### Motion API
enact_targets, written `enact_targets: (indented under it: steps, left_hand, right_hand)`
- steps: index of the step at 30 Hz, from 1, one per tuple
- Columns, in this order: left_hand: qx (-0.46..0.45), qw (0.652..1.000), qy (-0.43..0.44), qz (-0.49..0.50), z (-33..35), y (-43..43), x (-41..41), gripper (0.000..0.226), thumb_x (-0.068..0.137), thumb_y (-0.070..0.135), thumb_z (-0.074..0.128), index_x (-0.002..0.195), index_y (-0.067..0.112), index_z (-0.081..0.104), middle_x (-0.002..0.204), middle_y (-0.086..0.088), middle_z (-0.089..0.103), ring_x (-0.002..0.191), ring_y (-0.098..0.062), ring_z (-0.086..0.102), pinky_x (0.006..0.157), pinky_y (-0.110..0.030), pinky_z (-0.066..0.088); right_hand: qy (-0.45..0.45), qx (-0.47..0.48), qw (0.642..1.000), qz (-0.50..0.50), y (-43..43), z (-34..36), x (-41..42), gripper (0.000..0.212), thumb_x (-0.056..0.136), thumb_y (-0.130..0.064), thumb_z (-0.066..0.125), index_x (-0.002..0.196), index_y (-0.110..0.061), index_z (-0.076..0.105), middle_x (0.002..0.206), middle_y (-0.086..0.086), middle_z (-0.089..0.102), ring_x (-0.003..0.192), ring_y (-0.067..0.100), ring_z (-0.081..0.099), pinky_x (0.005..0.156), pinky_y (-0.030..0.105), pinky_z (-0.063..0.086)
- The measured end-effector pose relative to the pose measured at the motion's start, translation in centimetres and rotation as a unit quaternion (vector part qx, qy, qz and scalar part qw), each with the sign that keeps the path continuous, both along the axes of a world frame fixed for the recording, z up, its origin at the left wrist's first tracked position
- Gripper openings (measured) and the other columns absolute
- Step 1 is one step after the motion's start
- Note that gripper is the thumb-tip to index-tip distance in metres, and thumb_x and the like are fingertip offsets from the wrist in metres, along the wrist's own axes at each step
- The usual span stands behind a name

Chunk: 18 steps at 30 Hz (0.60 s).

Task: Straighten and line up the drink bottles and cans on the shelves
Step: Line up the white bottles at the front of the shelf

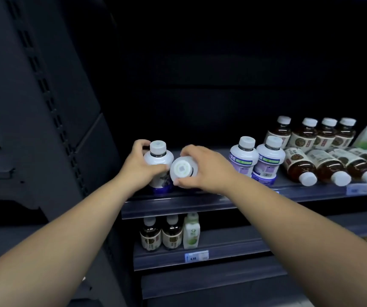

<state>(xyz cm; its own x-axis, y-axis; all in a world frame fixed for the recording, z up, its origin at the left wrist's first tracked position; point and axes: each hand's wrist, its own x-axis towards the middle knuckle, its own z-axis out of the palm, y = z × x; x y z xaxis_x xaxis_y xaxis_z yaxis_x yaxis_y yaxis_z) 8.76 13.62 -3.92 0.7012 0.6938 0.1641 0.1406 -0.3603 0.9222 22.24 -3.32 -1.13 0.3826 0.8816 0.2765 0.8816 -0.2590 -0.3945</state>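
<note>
Head view is showing the left hand (137,165) gripping an upright bottle (158,161) on the shelf (178,206), near left. The right hand (202,168) is clasping a tipped bottle (181,170) just beside it. Standing it up slowly, base first, seems wisest.

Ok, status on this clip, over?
Left grip holds upright white purple-labelled plastic bottle. Right grip holds tilted matching bottle. Brown plastic bottles lying down at right.

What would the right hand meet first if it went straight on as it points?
Likely the upright white bottle gripped by the left hand, beside the tilted bottle the right hand holds; depth unclear.
</note>
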Motion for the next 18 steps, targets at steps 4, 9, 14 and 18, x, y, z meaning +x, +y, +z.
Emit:
enact_targets:
  steps: [4, 9, 14, 18]
  left_hand:
    - [-0.016, 0.999, 0.016, -0.026, 0.7, 0.2, 0.2, 0.075, 0.048, 0.035, 0.082, 0.117, 0.033, 0.051, 0.114, 0.006, 0.065, 0.104, -0.013, 0.065, 0.084, -0.027, 0.053]
    - [-0.005, 0.999, 0.021, -0.027, 0.8, 0.2, 0.5, 0.071, 0.059, 0.026, 0.095, 0.117, 0.029, 0.054, 0.114, 0.01, 0.064, 0.103, -0.007, 0.063, 0.087, -0.026, 0.051]
    - [0.013, 0.997, 0.069, -0.036, 2.0, 1.1, 0.4, 0.085, 0.066, 0.019, 0.091, 0.133, 0.029, 0.04, 0.115, 0.005, 0.061, 0.102, -0.013, 0.063, 0.079, -0.025, 0.049]
    - [0.018, 0.996, 0.074, -0.051, 2.3, 0.9, 0.5, 0.091, 0.068, 0.016, 0.089, 0.139, 0.033, 0.034, 0.117, 0.005, 0.058, 0.103, -0.013, 0.062, 0.084, -0.028, 0.051]
  right_hand:
    - [0.039, -0.003, 0.998, -0.047, 0.3, 0.9, 1.3, 0.063, 0.064, -0.077, 0.071, 0.099, -0.03, 0.047, 0.093, -0.011, 0.059, 0.083, 0.009, 0.056, 0.068, 0.033, 0.046]
    - [0.149, -0.007, 0.985, -0.089, 0.9, 0.9, 2.8, 0.06, 0.072, -0.078, 0.062, 0.096, -0.025, 0.047, 0.095, -0.007, 0.061, 0.084, 0.013, 0.06, 0.069, 0.036, 0.048]
    - [0.185, -0.002, 0.982, -0.042, 1.3, 0.9, 4.5, 0.044, 0.083, -0.053, 0.071, 0.116, -0.028, 0.054, 0.11, -0.008, 0.062, 0.1, 0.012, 0.061, 0.083, 0.033, 0.05]
    - [0.213, 0.019, 0.977, -0.007, 1.4, 0.9, 4.8, 0.058, 0.091, -0.037, 0.067, 0.144, -0.039, 0.044, 0.13, -0.01, 0.059, 0.115, 0.01, 0.058, 0.096, 0.029, 0.047]
